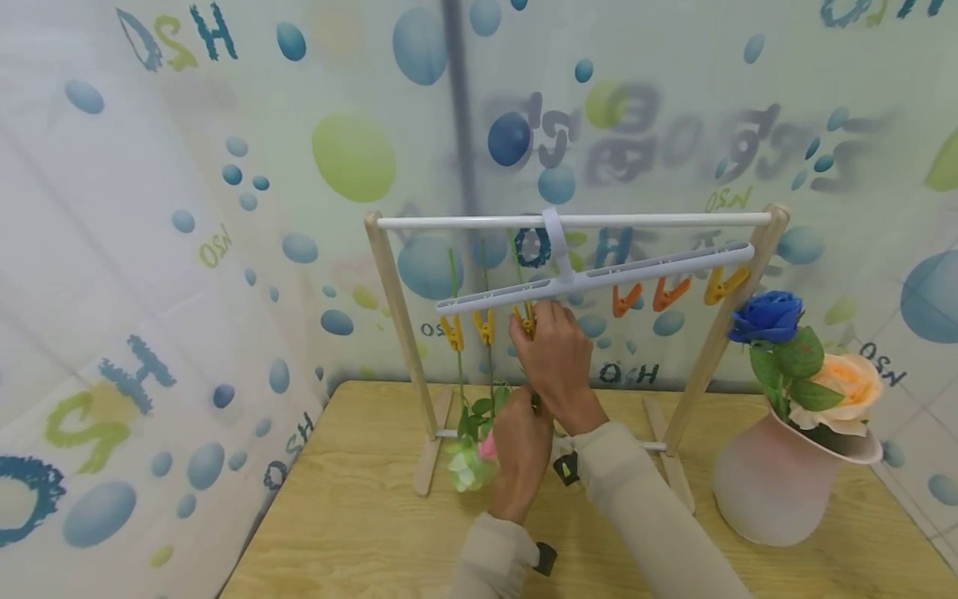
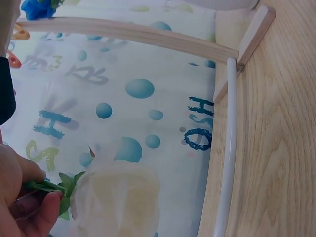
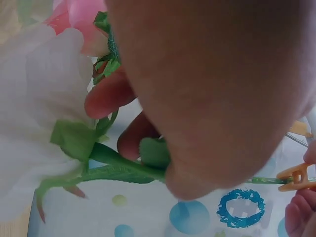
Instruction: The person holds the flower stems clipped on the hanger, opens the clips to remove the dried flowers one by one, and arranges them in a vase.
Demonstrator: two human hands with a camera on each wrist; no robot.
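My right hand [image 1: 557,356] pinches a yellow clothespin [image 1: 526,320] under a pale grey clip hanger [image 1: 516,294]. In the right wrist view that clothespin [image 3: 297,177] has its jaws at a green stem [image 3: 266,180]. Lower down, my left hand [image 1: 521,439] grips the same stem just behind a white artificial flower [image 2: 118,202], which hangs head down. To the left, two other yellow clothespins [image 1: 452,332] hold stems upside down, with a pale green flower [image 1: 466,467] and a pink flower [image 1: 488,447] at the bottom, the pink one partly hidden by my left hand.
The hanger hooks over the white rod [image 1: 464,223] of a stand with wooden legs [image 1: 692,383]. Orange clothespins [image 1: 671,293] and another yellow clothespin [image 1: 724,285] hang on its right half. A pinkish-white vase [image 1: 778,482] with a blue rose [image 1: 767,316] and a peach rose [image 1: 841,391] stands right.
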